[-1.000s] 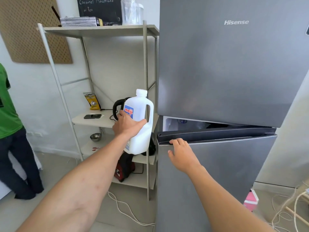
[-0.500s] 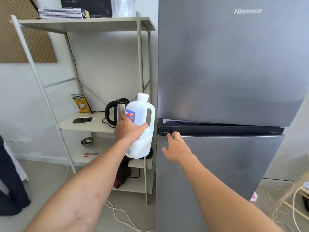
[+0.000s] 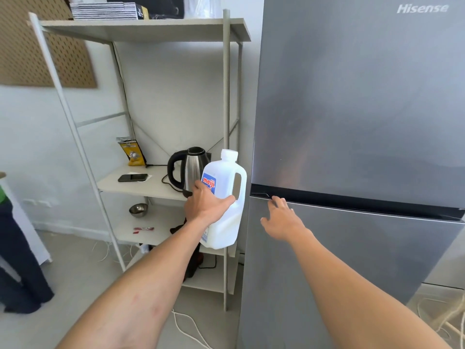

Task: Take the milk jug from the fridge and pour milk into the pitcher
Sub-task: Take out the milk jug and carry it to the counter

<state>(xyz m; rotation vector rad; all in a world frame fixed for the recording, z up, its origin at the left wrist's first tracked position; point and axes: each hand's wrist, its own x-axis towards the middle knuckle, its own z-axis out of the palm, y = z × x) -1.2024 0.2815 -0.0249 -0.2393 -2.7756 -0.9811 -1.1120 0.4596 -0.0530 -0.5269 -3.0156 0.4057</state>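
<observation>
My left hand (image 3: 205, 206) grips a white plastic milk jug (image 3: 226, 215) with a blue and red label, held upright in the air just left of the fridge. The jug's white cap is on. The grey fridge (image 3: 357, 109) fills the right side, and both of its doors are closed. My right hand (image 3: 283, 219) lies with straight fingers against the top left corner of the lower door, fingertips at the dark gap between the doors. No pitcher is in view.
A pale metal shelf rack (image 3: 226, 96) stands left of the fridge. It holds a steel kettle (image 3: 187, 168), a phone (image 3: 132, 177), a yellow packet (image 3: 132, 154) and a small steel bowl (image 3: 138, 210). White cables (image 3: 186, 323) trail on the floor. A person's dark trouser leg (image 3: 17, 260) is at far left.
The lower fridge door has swung closed under my right hand, whose fingers have left the handle groove and straightened. The jug has stayed in my left hand. My view has turned right.
</observation>
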